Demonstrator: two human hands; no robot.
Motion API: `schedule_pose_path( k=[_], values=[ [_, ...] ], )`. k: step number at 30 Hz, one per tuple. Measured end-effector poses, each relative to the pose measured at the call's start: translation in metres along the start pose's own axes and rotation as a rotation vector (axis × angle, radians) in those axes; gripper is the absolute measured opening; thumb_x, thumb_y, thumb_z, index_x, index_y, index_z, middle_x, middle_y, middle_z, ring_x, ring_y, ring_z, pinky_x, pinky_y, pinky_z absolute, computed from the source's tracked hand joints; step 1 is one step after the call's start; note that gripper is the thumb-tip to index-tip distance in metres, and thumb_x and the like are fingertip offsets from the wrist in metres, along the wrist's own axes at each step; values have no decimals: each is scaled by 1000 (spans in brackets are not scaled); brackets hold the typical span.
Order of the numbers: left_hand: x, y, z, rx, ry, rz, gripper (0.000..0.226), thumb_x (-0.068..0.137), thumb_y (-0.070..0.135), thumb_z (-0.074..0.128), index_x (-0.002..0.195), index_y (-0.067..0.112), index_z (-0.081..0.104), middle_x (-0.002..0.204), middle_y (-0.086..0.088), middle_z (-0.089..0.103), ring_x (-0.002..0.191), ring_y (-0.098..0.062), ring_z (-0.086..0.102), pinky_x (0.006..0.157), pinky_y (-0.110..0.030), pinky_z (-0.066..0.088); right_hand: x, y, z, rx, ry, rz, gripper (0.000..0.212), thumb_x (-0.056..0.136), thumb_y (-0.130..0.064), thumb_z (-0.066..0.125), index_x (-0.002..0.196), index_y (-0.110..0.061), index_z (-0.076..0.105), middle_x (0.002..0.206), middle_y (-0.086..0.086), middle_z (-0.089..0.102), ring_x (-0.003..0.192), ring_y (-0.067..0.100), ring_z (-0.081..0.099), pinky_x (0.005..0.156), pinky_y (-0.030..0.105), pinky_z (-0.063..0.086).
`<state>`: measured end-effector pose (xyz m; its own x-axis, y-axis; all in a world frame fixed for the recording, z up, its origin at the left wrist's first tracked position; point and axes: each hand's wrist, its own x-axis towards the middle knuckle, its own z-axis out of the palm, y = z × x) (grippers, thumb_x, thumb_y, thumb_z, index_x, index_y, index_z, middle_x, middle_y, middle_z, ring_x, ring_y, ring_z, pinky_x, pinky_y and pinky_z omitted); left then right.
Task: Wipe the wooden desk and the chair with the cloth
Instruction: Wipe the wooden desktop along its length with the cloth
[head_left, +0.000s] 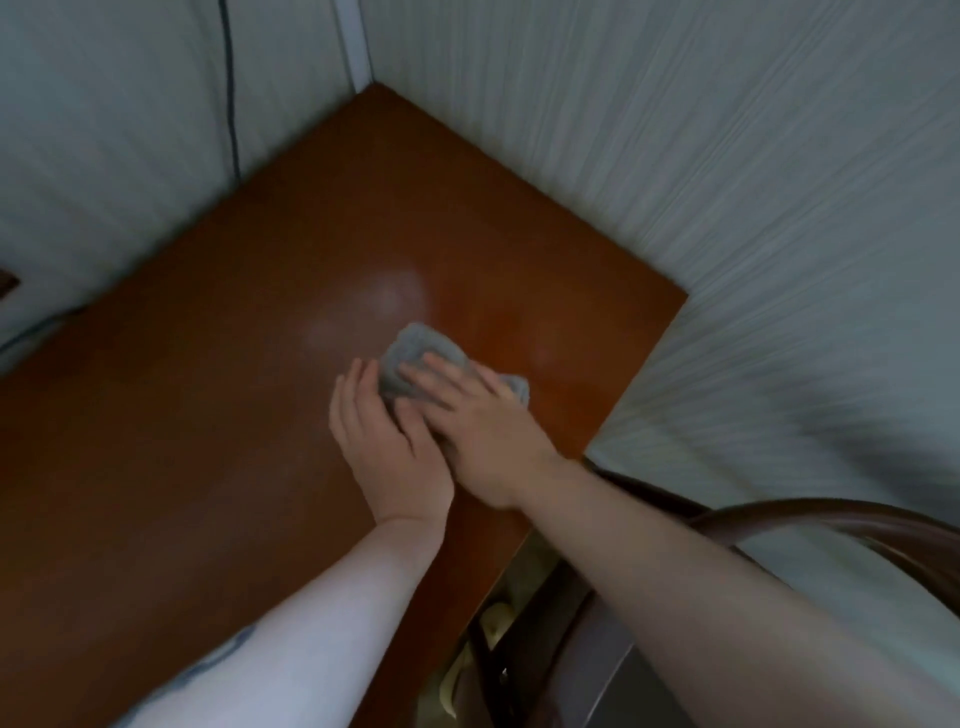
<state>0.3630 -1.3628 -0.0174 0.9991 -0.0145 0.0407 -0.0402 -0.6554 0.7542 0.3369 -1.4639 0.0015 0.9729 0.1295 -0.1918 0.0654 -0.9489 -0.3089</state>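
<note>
- The right hand (480, 415) is pressing flat, its fingers straight and close together, on the grey cloth (415, 358).
- The left hand (387, 436) is lying beside it, fingers straight, fingertips touching the cloth's edge.
- The cloth is lying bunched on the wooden desk (208, 389), towards its right side.
- The chair (779, 512) is showing its curved dark back at the desk's right edge.

Desk (208, 415) is wide open to the left, walls (675, 156) box in the far corner, and the chair back (831, 514) crowds the near right edge.
</note>
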Motion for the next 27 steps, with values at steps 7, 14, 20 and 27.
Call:
schedule_pose_path(
  k=[7,14,20,27],
  values=[
    [0,4,14,414,-105,60,51,101,23,28,151,12,30,158,-3,27,147,-20,16,121,-40,2,3,27,8,56,405,856,50,103,-29,29,152,-32,27,162,-3,17,150,19,7,120,45,8],
    [0,6,19,542,-154,88,63,96,37,10,153,13,25,160,-4,22,148,-22,14,120,-44,3,19,63,-13,-37,111,131,48,102,-26,39,149,-34,34,160,-4,24,149,18,13,119,45,10],
    [-2,8,18,593,-180,74,63,96,35,12,152,10,28,159,-8,24,147,-26,17,119,-48,9,11,50,-1,68,401,1057,52,105,-32,29,155,-33,15,164,-3,7,150,18,-3,119,43,-2],
    [-2,7,19,623,-188,68,61,96,33,17,151,10,27,159,-9,24,146,-27,17,119,-50,9,35,114,-36,-51,141,384,50,104,-35,33,153,-34,23,162,-5,15,149,15,6,118,38,5]
  ],
)
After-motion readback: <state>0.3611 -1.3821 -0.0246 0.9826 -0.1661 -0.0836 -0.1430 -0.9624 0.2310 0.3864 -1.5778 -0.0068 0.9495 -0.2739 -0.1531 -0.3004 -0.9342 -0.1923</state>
